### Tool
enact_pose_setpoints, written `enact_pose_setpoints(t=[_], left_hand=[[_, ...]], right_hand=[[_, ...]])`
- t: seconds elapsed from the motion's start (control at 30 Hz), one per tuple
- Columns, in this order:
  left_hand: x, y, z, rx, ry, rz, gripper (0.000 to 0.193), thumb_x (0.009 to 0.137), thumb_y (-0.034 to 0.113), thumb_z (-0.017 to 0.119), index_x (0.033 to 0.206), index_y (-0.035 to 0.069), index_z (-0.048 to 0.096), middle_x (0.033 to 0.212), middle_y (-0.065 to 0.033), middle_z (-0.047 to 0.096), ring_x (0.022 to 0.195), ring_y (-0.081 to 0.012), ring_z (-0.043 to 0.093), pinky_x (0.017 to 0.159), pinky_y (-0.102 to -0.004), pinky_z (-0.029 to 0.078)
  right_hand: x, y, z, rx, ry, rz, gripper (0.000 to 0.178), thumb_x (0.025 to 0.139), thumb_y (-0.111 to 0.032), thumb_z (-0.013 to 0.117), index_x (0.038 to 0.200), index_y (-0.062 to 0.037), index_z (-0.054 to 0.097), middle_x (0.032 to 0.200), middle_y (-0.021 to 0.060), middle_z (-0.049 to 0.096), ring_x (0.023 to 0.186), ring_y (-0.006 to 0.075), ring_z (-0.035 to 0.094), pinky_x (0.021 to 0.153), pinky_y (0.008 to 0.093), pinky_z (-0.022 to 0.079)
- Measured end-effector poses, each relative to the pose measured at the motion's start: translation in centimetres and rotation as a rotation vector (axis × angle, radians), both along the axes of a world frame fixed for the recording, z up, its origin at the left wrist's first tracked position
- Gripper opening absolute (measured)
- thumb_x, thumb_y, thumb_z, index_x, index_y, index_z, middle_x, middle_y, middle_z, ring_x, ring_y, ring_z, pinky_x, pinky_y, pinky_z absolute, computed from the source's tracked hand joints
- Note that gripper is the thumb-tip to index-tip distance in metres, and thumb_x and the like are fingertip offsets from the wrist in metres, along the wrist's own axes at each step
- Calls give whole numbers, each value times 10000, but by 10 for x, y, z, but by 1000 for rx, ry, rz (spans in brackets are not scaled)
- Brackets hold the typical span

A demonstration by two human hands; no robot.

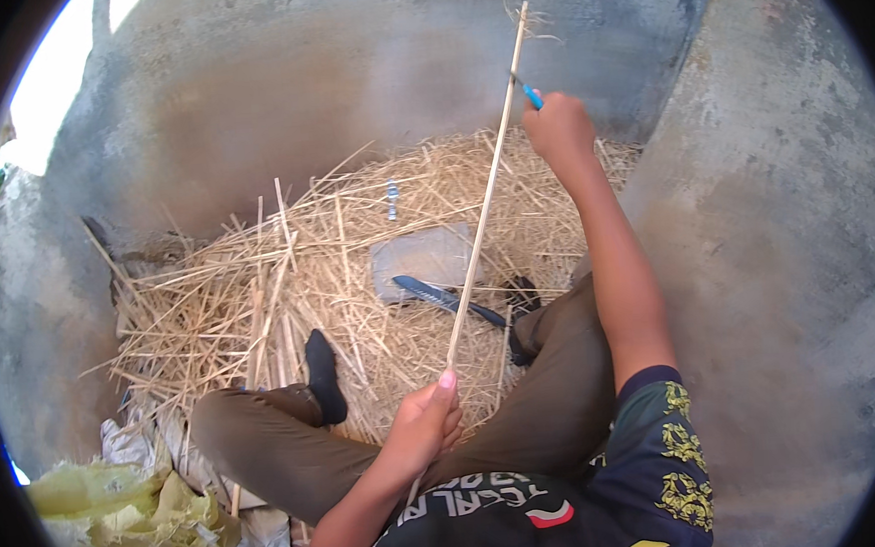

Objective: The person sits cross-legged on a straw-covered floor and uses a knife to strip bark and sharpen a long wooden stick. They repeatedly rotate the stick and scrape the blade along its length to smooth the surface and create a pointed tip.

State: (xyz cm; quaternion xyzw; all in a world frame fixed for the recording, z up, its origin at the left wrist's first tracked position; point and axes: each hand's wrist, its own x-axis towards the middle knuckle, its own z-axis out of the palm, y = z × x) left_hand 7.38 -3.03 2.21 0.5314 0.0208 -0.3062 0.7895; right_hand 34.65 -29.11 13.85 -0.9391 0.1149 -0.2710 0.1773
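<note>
A long, thin, pale stick point(487, 210), apparently split bamboo, slants up and away from my lap. My left hand point(422, 427) is closed round its near end, thumb lying along it. Out at arm's length, my right hand point(561, 131) is closed on a small knife point(532, 95) with a blue handle. The knife's thin dark blade meets the stick a little below the far tip. Fine curled shavings point(532, 22) cling around that tip. Below the stick, a larger knife point(429, 292) with a dark blade and black handle lies across a flat grey block point(436, 248).
Straw-like strips and shavings point(210, 317) cover the floor around my crossed legs point(277, 434). A small clear and blue item point(391, 198) lies among them. Torn yellowish sacking point(121, 508) is at the lower left. Concrete walls point(345, 79) stand ahead and on both sides.
</note>
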Motion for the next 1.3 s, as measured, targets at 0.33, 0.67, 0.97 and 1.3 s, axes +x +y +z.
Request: enact_pose_setpoints(t=[0.33, 0.67, 0.97, 1.3], left_hand=[[21, 35, 11, -189, 67, 229, 464, 1056, 506, 396, 751, 158, 371, 536, 69, 264, 413, -51, 202, 385, -239, 162], [-6, -5, -4, 19, -30, 24, 455, 1057, 507, 384, 810, 126, 417, 583, 62, 277, 459, -50, 241, 426, -235, 222], [10, 16, 7, -140, 167, 1, 489, 1056, 555, 318, 753, 171, 338, 545, 79, 230, 429, -50, 172, 409, -237, 162], [9, 17, 8, -305, 261, -44, 498, 1028, 609, 325, 768, 185, 344, 534, 82, 208, 392, -49, 139, 377, -246, 119]], right_hand=[[-55, 126, -52, -283, -93, 643, 475, 1014, -313, 450, 686, -51, 672, 557, 165, 591, 512, 327, 622, 493, 436, 505], [24, 30, -13, -57, 96, 182, 269, 925, -277, 569, 913, -62, 730, 774, 156, 708, 682, 315, 693, 621, 447, 545], [-18, 43, -1, -114, 216, 402, 407, 1018, -309, 452, 818, -52, 696, 648, 127, 627, 595, 294, 641, 580, 409, 528], [-13, 73, -33, -192, 47, 572, 319, 971, -258, 516, 795, -75, 710, 624, 114, 630, 562, 280, 650, 554, 420, 549]])
